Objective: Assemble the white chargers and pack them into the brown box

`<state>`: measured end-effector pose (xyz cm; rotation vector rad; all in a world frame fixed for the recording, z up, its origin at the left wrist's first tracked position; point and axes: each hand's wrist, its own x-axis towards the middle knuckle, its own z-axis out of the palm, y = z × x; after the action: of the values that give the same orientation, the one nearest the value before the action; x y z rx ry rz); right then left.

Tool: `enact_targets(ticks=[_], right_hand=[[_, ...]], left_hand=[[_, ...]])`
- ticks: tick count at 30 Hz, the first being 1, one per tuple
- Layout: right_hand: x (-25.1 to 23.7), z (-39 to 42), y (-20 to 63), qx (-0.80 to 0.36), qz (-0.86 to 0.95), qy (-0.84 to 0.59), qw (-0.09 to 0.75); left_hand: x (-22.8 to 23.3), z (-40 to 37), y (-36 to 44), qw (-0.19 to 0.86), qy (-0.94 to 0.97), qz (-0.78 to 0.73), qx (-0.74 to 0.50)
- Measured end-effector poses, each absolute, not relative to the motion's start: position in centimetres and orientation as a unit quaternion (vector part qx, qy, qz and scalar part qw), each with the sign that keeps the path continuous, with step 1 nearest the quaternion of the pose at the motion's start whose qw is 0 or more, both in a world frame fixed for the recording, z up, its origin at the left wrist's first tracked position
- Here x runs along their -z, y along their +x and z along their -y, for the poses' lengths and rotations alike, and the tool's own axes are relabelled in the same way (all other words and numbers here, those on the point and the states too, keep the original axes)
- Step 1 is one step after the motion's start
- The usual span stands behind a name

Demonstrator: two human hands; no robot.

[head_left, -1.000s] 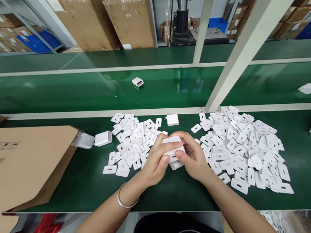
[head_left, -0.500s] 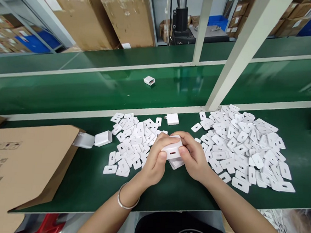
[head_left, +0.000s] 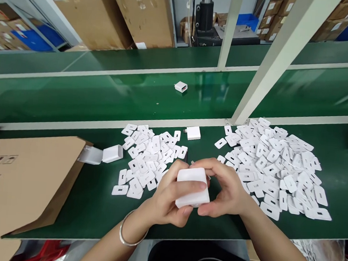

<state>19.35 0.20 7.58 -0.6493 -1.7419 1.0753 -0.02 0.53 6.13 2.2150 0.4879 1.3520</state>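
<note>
A white charger (head_left: 192, 178) is held near the table's front edge, its broad flat face toward me. My left hand (head_left: 172, 196) is closed on it, with one finger lying across the face. My right hand (head_left: 222, 187) grips the charger's right side, fingers at the far end and thumb at the near corner. Whether a second piece lies beneath it is hidden. Left of my hands lies a heap of white slotted cover plates (head_left: 148, 156). A larger heap of the same plates (head_left: 273, 165) spreads to the right. Beyond my hands rests another charger (head_left: 193, 133) with its prongs pointing left.
An open cardboard box (head_left: 33, 176) occupies the left side, with white charger housings (head_left: 112, 154) by its flap. On the green belt (head_left: 119, 99) behind lies one more charger (head_left: 181, 87). A slanted white post (head_left: 263, 81) rises from the rail behind the right heap.
The charger has been turned so its slotted end no longer faces me and its broad face shows. Both hands have come slightly nearer. The charger on the belt has shifted right.
</note>
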Motion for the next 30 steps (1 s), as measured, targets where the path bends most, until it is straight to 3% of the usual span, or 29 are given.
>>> enact_targets(ticks=[6,15,23,30], right_hand=[[-7.7,0.5,18.8,-0.376,0.732,-0.285,0.491],[-7.5,-0.2,18.5,-0.388,0.71,-0.289,0.511],[-6.8,0.5,17.1,-0.334,0.702,-0.289,0.559],[-6.6,1.1,16.7,-0.361,0.677,-0.309,0.561]], left_hand=[[-6.3,-0.3,-0.2,0.252,0.814,-0.168,-0.496],[-5.4,-0.7,-0.4,0.326,0.797,-0.156,-0.485],[-6.1,-0.7,0.1,0.268,0.795,-0.151,-0.523],[-6.2,-0.4,0.3,0.281,0.773,-0.17,-0.542]])
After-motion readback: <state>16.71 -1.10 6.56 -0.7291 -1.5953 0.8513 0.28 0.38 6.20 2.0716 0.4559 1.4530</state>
